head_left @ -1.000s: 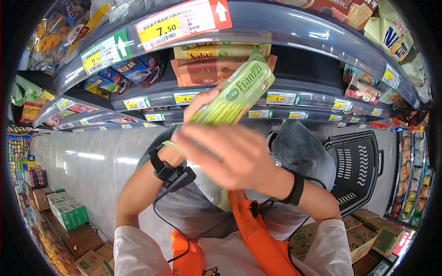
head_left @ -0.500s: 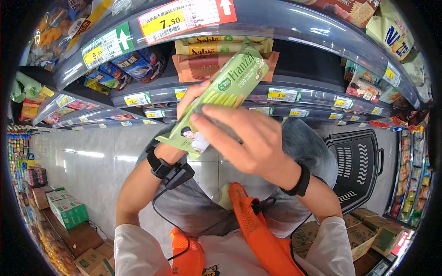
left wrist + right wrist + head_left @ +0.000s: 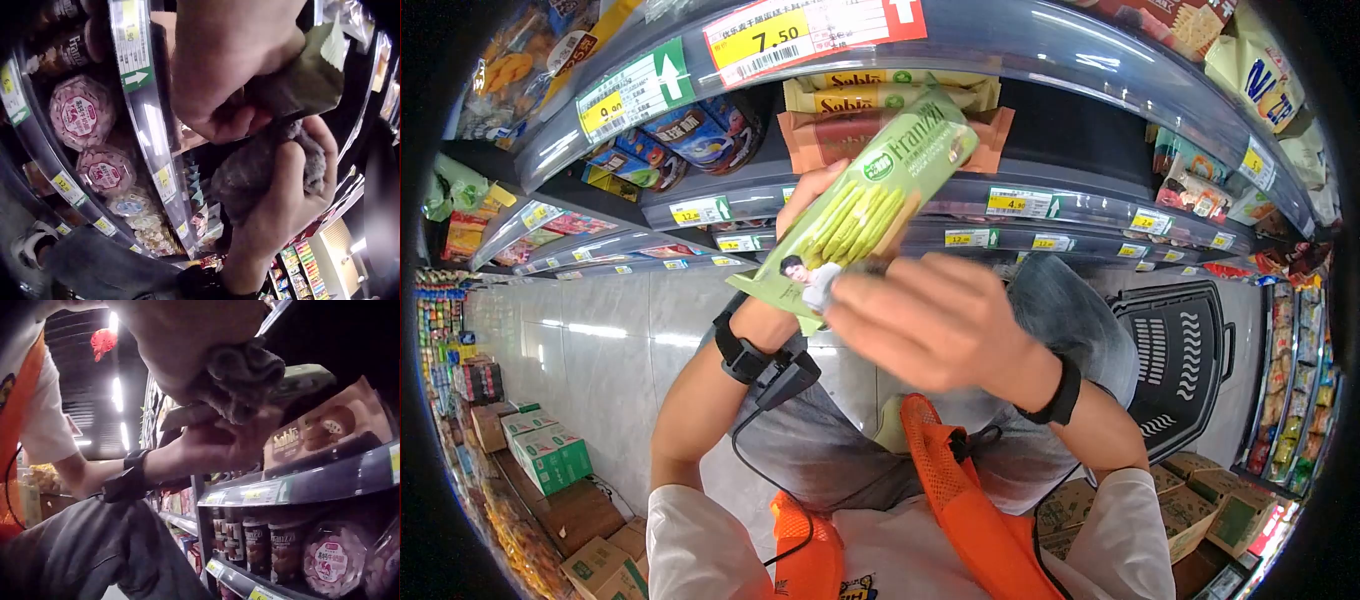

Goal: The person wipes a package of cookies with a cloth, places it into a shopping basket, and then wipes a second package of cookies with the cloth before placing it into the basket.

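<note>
A green Franzzi package (image 3: 850,215) is tilted in front of the shelf, gripped from behind and along its edge by the left hand (image 3: 805,195). The blurred right hand (image 3: 940,320) is at the package's lower end, a bit of grey cloth (image 3: 870,268) showing at its fingers. In the left wrist view, the right hand (image 3: 275,200) holds the bunched grey cloth (image 3: 244,172) against the package (image 3: 300,87), below the left hand (image 3: 231,69). The right wrist view shows the cloth (image 3: 240,378) under the right hand (image 3: 181,347), beside the left hand (image 3: 206,447).
Brown and yellow Sable packages (image 3: 830,140) lie on the shelf behind, above a price rail (image 3: 940,205). Canisters (image 3: 700,135) stand to the left. A black basket (image 3: 1165,360) is on the floor at the right; cartons (image 3: 550,455) are at the lower left.
The right hand moved from the package's middle down to its lower end. The package has shifted slightly left, still in the left hand.
</note>
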Demonstrator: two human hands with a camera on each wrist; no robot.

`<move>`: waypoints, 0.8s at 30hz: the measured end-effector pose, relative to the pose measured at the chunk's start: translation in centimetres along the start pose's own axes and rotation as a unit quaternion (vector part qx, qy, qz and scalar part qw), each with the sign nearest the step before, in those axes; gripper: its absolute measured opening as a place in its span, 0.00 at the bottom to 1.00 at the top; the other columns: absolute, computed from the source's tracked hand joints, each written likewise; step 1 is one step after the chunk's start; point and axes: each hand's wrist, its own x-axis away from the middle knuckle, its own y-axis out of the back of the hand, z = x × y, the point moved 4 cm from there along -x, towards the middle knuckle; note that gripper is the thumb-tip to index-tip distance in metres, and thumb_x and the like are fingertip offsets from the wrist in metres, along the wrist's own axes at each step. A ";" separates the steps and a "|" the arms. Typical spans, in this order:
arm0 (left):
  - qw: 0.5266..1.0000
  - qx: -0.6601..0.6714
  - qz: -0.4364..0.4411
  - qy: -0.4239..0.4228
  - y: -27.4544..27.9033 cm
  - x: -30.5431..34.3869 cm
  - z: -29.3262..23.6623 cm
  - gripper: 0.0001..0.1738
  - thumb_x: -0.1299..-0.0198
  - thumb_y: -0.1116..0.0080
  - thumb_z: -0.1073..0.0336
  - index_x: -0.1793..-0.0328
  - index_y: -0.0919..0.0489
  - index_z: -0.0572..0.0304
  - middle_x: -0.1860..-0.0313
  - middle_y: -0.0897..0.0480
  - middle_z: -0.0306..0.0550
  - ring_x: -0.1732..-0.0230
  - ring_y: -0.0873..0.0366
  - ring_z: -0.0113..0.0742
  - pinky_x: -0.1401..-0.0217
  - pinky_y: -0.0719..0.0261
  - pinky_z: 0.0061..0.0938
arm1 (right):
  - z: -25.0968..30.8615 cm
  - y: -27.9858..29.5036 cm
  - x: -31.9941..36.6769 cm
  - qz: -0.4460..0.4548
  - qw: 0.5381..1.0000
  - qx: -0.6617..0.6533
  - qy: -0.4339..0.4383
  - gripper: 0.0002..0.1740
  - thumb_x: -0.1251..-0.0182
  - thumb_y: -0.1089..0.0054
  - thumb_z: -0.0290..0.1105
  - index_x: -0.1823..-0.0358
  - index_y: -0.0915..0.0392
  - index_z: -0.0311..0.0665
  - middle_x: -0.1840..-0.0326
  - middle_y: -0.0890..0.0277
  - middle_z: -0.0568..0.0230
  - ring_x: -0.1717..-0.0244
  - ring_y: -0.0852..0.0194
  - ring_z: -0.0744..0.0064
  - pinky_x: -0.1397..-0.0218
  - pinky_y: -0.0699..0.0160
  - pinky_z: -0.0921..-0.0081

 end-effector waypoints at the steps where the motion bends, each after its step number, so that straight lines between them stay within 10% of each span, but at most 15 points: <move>1: 0.996 0.009 -0.082 -0.029 -1.3 0.5 -0.1 0.28 0.26 0.62 0.45 0.45 0.24 0.65 0.71 0.24 0.47 0.73 0.31 0.35 0.70 0.33 0.28 | -0.8 0.4 0.0 -0.012 1.000 0.022 -0.004 0.13 0.50 0.31 0.30 0.61 0.15 0.40 0.54 0.19 0.66 0.65 0.20 0.73 0.69 0.21 0.77; 4: 0.977 0.010 -0.204 -0.055 -3.8 2.2 0.2 0.25 0.27 0.59 0.46 0.43 0.25 0.59 0.64 0.22 0.48 0.72 0.31 0.37 0.71 0.38 0.30 | -3.9 1.7 0.0 -0.048 0.996 0.067 -0.041 0.15 0.50 0.31 0.30 0.57 0.15 0.39 0.54 0.20 0.65 0.59 0.16 0.69 0.62 0.16 0.74; 7: 0.984 -0.049 0.168 -0.025 -1.7 1.3 0.1 0.24 0.29 0.58 0.46 0.44 0.25 0.59 0.62 0.22 0.49 0.71 0.30 0.40 0.71 0.39 0.30 | -6.0 3.6 -0.4 -0.093 0.985 0.051 -0.135 0.20 0.52 0.30 0.23 0.53 0.15 0.38 0.52 0.18 0.63 0.56 0.14 0.64 0.56 0.14 0.70; 21: 0.990 -0.065 -0.111 -0.066 -2.6 2.5 0.7 0.21 0.24 0.59 0.52 0.41 0.24 0.59 0.56 0.17 0.49 0.57 0.19 0.41 0.54 0.21 0.35 | -1.4 0.4 -0.2 -0.050 0.994 -0.092 -0.040 0.19 0.45 0.34 0.31 0.49 0.15 0.47 0.55 0.20 0.70 0.61 0.16 0.71 0.63 0.14 0.73; 24: 0.996 -0.019 -0.069 -0.049 -2.3 1.3 0.8 0.26 0.27 0.59 0.46 0.43 0.24 0.61 0.64 0.21 0.48 0.68 0.26 0.40 0.70 0.35 0.31 | -4.6 1.9 0.0 -0.063 0.991 -0.023 -0.113 0.20 0.45 0.34 0.28 0.48 0.15 0.46 0.55 0.21 0.70 0.61 0.15 0.68 0.62 0.13 0.72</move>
